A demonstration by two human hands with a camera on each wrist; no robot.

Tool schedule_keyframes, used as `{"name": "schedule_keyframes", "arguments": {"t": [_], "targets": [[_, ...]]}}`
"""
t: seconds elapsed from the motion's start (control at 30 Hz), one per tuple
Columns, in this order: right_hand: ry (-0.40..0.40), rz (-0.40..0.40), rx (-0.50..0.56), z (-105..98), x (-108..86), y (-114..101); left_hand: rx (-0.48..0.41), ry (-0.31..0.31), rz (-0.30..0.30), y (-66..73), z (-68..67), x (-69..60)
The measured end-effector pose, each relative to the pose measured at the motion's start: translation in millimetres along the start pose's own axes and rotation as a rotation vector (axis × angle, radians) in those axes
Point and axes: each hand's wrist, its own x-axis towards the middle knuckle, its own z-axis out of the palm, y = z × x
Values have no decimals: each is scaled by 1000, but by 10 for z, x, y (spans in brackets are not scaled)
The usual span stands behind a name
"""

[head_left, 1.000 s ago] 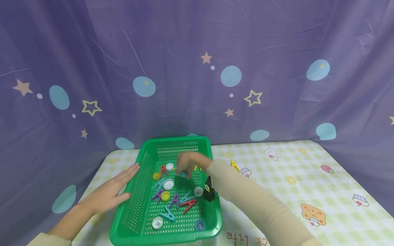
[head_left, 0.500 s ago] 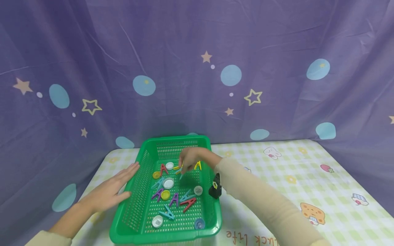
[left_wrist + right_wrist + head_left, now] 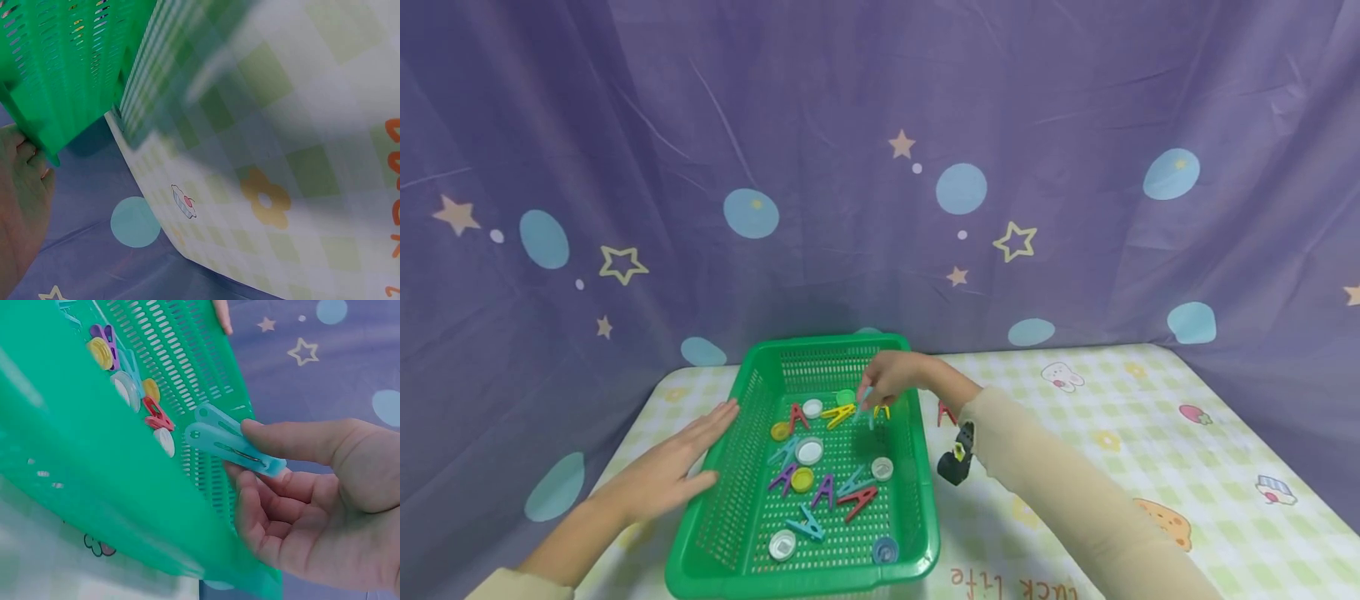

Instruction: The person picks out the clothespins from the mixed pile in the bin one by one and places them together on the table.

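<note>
Starry purple curtain (image 3: 850,275) behind checked tablecloth (image 3: 1112,400); right hand (image 3: 891,379) pinches light-blue clothespin (image 3: 228,444) over green basket (image 3: 805,582).
Left hand (image 3: 688,454), fingers straight at its edge, presumably steadies it; thumb-and-finger pinch likely suits so slim a piece. Visible inside: nine clothespins (image 3: 806,525) (three light-blue, two red, two yellow, two purple), eight round caps (image 3: 808,451).

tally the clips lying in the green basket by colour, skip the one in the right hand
Red A-shaped plastic clips: 2
Yellow A-shaped plastic clips: 2, one partly behind the right hand
Purple A-shaped plastic clips: 2
Light blue A-shaped plastic clips: 3
Total in the green perforated plastic basket: 9
</note>
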Motion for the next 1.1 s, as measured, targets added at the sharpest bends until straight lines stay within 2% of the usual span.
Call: {"name": "schedule_keyframes", "arguments": {"t": [0.3,0.53,1.1], "targets": [[59,23,189,-112,-191,160,19,-18,-36,10,4,-5],[86,14,326,-192,-399,314,6,-10,-11,21,-4,-9],[211,71,418,-275,-742,881,-17,-7,10,-1,5,-2]]}}
